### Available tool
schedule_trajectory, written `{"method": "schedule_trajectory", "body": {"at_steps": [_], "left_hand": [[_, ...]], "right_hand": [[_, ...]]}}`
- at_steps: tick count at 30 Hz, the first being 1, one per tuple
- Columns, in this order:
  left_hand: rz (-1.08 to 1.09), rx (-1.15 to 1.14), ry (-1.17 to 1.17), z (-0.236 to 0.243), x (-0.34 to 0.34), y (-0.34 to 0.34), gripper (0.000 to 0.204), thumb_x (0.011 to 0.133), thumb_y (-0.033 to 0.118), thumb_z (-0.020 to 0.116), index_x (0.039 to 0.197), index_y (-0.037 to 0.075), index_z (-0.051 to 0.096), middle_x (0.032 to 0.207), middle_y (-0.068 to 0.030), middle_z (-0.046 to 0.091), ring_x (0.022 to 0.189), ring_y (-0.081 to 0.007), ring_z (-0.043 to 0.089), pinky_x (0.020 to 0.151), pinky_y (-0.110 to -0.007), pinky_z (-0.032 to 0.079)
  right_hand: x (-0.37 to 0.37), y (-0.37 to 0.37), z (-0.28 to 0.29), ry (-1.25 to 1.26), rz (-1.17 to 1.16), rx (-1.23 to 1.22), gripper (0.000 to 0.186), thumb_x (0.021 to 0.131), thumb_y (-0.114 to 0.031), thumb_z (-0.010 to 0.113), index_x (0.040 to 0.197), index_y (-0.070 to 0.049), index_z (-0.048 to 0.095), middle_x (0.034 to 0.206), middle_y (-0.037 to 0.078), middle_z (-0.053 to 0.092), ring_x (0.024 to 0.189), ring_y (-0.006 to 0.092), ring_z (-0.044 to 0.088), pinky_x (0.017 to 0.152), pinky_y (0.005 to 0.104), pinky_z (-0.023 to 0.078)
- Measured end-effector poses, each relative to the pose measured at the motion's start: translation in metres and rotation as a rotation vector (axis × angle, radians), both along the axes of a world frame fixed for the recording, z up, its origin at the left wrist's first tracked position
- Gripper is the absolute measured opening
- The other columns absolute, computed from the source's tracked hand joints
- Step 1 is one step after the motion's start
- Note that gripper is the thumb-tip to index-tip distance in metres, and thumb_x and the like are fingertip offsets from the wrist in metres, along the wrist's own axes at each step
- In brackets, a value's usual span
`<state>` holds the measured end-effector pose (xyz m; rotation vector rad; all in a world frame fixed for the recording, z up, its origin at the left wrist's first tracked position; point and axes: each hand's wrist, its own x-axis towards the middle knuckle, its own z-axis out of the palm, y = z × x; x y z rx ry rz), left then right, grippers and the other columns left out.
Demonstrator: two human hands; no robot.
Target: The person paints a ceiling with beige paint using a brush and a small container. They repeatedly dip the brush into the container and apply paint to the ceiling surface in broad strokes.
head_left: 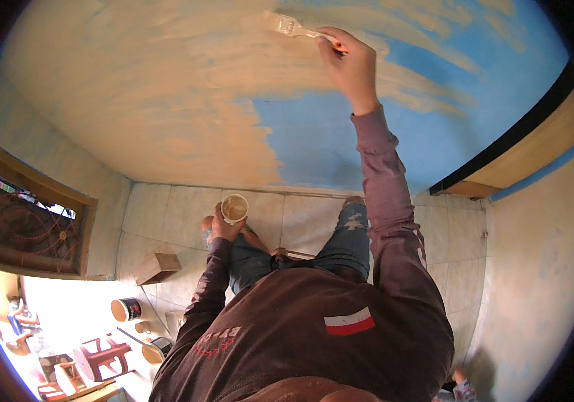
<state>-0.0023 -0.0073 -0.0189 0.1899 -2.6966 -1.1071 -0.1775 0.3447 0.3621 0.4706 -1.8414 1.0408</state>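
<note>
Head view: from where I stood, the person was upright facing a wall point(166, 100), tan paint streaked over much of it and a patch of blue point(320, 141) showing toward one o'clock, with more blue out at two.

The right hand point(353, 67) was stretched up toward one o'clock, its fingers clamped on the handle of a paintbrush point(290, 27). The brush lay up at twelve o'clock, its bristle end pointing to about ten, over a tan part of the wall; I couldn't tell how firmly the bristles met it.

The left hand point(225, 229) was down low, just off the middle toward eight o'clock, its fingers wrapped round a pale cup point(235, 196). The cup sat upright in that grip, its open mouth facing up and some tan paint inside, well apart from the brush.

Below were the person's jeans point(344, 238) and a tiled floor point(186, 214). A small box point(158, 266) rested on the tiles at eight o'clock, with a bucket point(126, 309) a bit farther out the same way, and a reddish chair point(102, 358) between seven and eight. A window point(32, 214) filled nine o'clock.
</note>
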Motion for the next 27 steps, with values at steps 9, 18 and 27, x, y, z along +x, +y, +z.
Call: {"method": "schedule_trajectory", "body": {"at_steps": [9, 18, 27], "left_hand": [[0.016, -0.008, 0.032, -0.011, 0.003, -0.003, 0.092, 0.07, 0.039, 0.09, 0.139, 0.004, 0.041, 0.126, -0.0233, 0.064, 0.116, -0.0394, 0.064, 0.095, -0.046, 0.053], [-0.035, 0.025, 0.052, -0.004, 0.001, 0.0, 0.092, 0.07, 0.038, 0.09, 0.14, 0.004, 0.04, 0.125, -0.0221, 0.065, 0.116, -0.0392, 0.063, 0.096, -0.047, 0.051], [-0.046, -0.025, 0.079, -0.015, -0.002, -0.007, 0.091, 0.071, 0.041, 0.09, 0.139, 0.003, 0.042, 0.124, -0.0214, 0.065, 0.114, -0.0374, 0.064, 0.095, -0.046, 0.052]], "right_hand": [[0.004, 0.077, 0.001, -0.116, -0.216, -0.015, 0.021, 0.089, -0.021, 0.072, 0.106, -0.009, 0.077, 0.083, 0.013, 0.075, 0.071, 0.0166, 0.071, 0.069, 0.0302, 0.055], [0.061, 0.179, -0.011, -0.183, -0.446, -0.055, 0.022, 0.092, -0.02, 0.073, 0.11, -0.007, 0.076, 0.091, 0.008, 0.075, 0.079, 0.0136, 0.067, 0.075, 0.0282, 0.053], [0.051, 0.165, -0.04, -0.243, -0.151, -0.028, 0.022, 0.097, -0.018, 0.07, 0.114, -0.004, 0.075, 0.091, 0.0, 0.07, 0.079, 0.0067, 0.056, 0.073, 0.0226, 0.047]]}}
